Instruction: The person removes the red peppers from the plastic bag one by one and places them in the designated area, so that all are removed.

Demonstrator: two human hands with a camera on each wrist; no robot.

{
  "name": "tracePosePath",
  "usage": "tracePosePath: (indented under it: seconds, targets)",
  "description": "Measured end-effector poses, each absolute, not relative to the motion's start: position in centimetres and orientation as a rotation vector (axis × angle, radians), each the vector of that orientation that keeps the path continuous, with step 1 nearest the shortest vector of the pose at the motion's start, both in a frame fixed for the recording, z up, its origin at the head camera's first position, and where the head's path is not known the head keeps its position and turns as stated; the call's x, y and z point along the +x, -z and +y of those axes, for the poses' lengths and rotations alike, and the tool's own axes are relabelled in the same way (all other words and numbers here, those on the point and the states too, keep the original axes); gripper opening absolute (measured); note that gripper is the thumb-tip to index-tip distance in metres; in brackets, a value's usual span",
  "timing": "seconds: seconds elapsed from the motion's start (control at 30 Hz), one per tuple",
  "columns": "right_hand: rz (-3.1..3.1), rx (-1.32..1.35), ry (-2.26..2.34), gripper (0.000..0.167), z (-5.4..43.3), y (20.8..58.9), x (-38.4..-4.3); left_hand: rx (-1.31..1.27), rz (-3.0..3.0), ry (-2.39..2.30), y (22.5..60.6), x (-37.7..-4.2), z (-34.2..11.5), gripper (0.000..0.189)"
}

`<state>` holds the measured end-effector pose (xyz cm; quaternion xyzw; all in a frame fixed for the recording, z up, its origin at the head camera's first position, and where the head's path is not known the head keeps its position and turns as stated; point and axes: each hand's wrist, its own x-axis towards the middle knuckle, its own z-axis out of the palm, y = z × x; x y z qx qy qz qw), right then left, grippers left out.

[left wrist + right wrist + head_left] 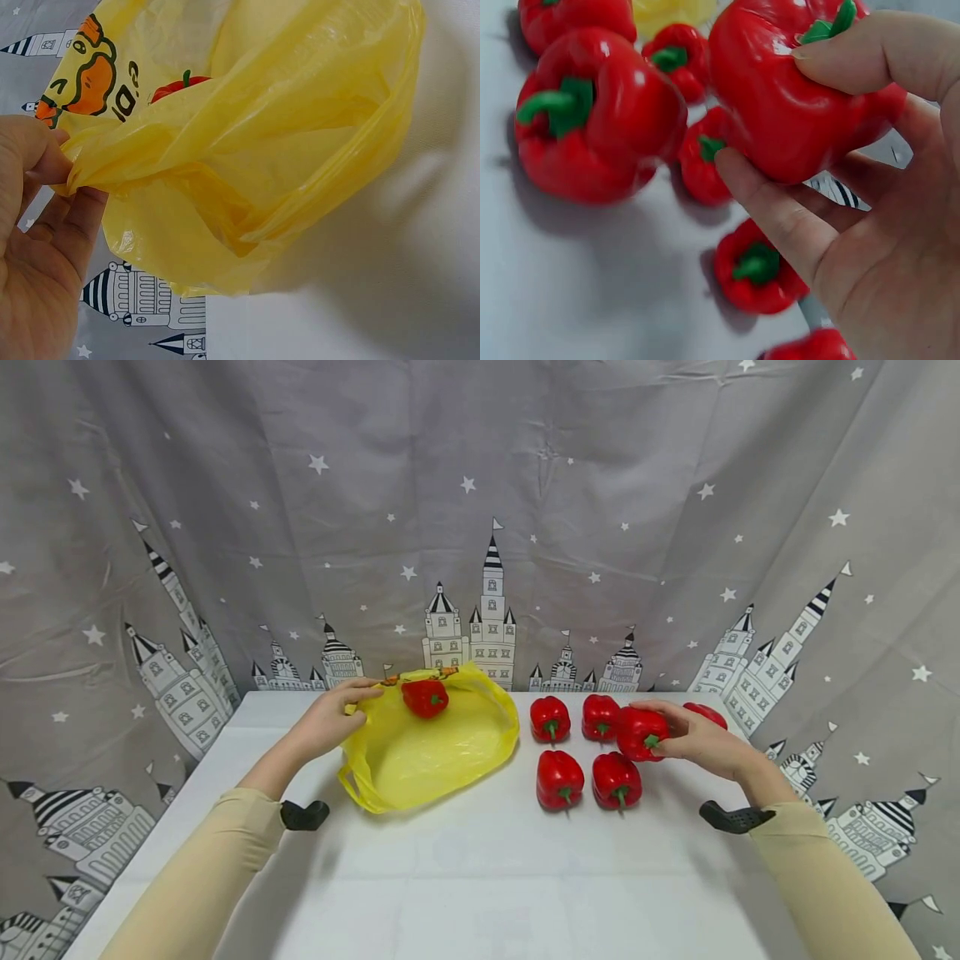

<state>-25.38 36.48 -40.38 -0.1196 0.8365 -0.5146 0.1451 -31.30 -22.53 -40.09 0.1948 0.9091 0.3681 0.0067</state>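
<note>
My left hand (330, 720) pinches the rim of a yellow plastic bag (300, 172) between thumb and fingers. The bag (435, 760) lies spread on the table with its mouth facing me, and one red bell pepper (424, 698) is inside near its printed far side. In the left wrist view, folds of plastic cover most of that pepper (180, 88). On the right, my right hand (701, 739) grips another red bell pepper (640, 732) with a green stem. This held pepper (795, 97) is raised over the others, thumb beside its stem.
Several more red bell peppers stand on the white table (480, 893) between the bag and my right hand, among them a front-left pepper (559, 779) and a front-right pepper (617, 780). One pepper (707, 716) shows behind the right hand. A grey curtain (480, 460) hangs behind the table.
</note>
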Motion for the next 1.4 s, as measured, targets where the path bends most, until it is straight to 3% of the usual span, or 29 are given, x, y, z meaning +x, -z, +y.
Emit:
tracePosePath:
  seconds: [0.53,1.4]
  targets:
    - [2.358,-0.203,1.462,0.084,40.9,42.7,-22.9,0.625,2.847,-1.164,40.4,-31.3,-22.6,0.048]
    - [2.416,-0.152,1.348,0.084,41.7,45.4,-22.0,0.626,2.842,-1.155,40.5,-31.6,-22.6,0.048]
